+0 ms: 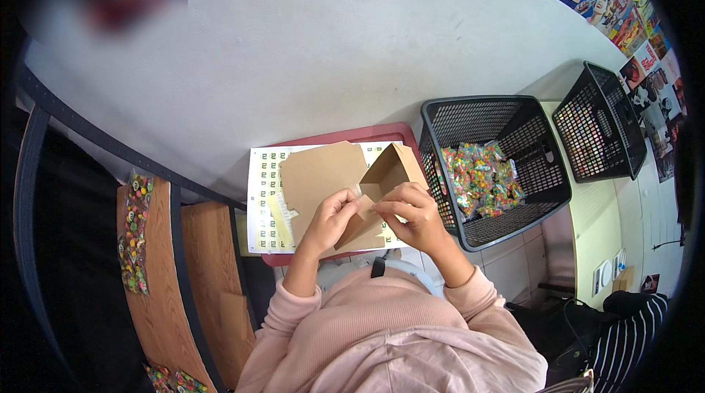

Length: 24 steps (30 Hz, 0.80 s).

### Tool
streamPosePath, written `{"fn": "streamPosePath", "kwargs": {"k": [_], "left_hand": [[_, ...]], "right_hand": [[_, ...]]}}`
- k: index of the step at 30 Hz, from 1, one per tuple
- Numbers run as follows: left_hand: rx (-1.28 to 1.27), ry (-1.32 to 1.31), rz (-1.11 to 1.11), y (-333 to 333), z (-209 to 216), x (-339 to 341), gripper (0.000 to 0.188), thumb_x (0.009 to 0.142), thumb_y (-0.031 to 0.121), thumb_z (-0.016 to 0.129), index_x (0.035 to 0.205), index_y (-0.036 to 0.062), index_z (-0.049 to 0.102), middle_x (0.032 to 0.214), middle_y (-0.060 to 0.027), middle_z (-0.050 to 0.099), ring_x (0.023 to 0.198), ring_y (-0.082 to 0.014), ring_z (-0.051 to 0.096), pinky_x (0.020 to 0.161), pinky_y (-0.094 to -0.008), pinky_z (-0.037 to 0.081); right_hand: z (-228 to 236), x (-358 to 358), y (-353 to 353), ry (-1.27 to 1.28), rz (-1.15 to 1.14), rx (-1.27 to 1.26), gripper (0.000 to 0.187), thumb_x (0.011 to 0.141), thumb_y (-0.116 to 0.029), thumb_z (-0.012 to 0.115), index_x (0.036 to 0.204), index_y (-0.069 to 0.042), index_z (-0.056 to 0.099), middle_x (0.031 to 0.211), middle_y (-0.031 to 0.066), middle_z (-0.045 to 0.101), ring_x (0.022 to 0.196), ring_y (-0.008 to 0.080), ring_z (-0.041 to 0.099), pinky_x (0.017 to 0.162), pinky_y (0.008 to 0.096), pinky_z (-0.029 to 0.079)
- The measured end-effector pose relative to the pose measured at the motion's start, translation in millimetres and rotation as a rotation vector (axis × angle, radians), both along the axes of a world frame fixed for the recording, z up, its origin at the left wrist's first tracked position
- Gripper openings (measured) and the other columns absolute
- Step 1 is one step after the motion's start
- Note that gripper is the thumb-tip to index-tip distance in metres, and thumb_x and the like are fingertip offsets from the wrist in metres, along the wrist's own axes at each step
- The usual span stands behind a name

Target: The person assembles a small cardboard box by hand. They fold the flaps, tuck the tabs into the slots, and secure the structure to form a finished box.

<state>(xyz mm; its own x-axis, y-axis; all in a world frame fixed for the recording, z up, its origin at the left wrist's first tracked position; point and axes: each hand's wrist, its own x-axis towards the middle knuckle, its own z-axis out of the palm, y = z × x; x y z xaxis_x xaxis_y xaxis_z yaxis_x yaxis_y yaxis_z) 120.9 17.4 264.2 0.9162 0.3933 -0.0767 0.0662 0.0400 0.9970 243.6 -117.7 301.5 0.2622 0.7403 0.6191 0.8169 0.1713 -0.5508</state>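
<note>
A brown cardboard box (393, 167) with its top open stands tilted in front of me. My left hand (332, 218) is closed at the box's left side, thumb and fingers pinching at its edge. Across the opening, my right hand (413, 211) is also closed, with thumb and forefinger pressed together over the near flap. Whatever lies between those right fingertips is too small to tell. Beneath the box and to its left lies a flat piece of brown cardboard (319, 173). Under that is a white sheet of printed labels (263, 187), with some backing strips showing bare.
A red table (400, 131) carries the work. At its right, a black plastic crate (481, 103) holds several clear bags of colourful sweets (481, 176). Another black basket (598, 125) stands on a pale counter (584, 224). Wooden shelves (165, 268) on the left hold more bags (136, 235).
</note>
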Motion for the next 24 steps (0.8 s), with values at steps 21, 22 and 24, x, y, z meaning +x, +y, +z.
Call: {"fn": "streamPosePath", "kwargs": {"k": [21,22,24], "left_hand": [[0.084,0.011,-0.264,-6,27,3,0.018,0.090,0.016,0.042,0.080,0.0023,0.046,0.072,0.0006,0.042,0.070,-0.0064,0.038,0.063,-0.0219,0.034],[0.079,-0.009,-0.279,-6,28,4,0.017,0.090,0.016,0.041,0.080,0.0029,0.046,0.072,0.0023,0.042,0.070,-0.0051,0.038,0.062,-0.0210,0.033],[0.050,-0.008,-0.302,-8,26,5,0.016,0.090,0.016,0.041,0.081,0.0038,0.046,0.073,0.0041,0.042,0.069,-0.0037,0.037,0.060,-0.0200,0.032]], "right_hand": [[-8,-13,-23,0.390,-0.027,-0.079,0.014,0.065,0.006,0.062,0.076,-0.002,0.059,0.078,0.0096,0.059,0.070,0.0240,0.059,0.059,0.0293,0.048],[-9,-12,-25,0.400,-0.017,-0.079,0.013,0.065,0.006,0.062,0.076,-0.002,0.059,0.079,0.0098,0.059,0.070,0.0239,0.059,0.060,0.0292,0.048],[-13,-10,-31,0.419,-0.003,-0.075,0.013,0.065,0.007,0.062,0.074,-0.001,0.059,0.079,0.0101,0.059,0.071,0.0236,0.060,0.061,0.0289,0.048]]}}
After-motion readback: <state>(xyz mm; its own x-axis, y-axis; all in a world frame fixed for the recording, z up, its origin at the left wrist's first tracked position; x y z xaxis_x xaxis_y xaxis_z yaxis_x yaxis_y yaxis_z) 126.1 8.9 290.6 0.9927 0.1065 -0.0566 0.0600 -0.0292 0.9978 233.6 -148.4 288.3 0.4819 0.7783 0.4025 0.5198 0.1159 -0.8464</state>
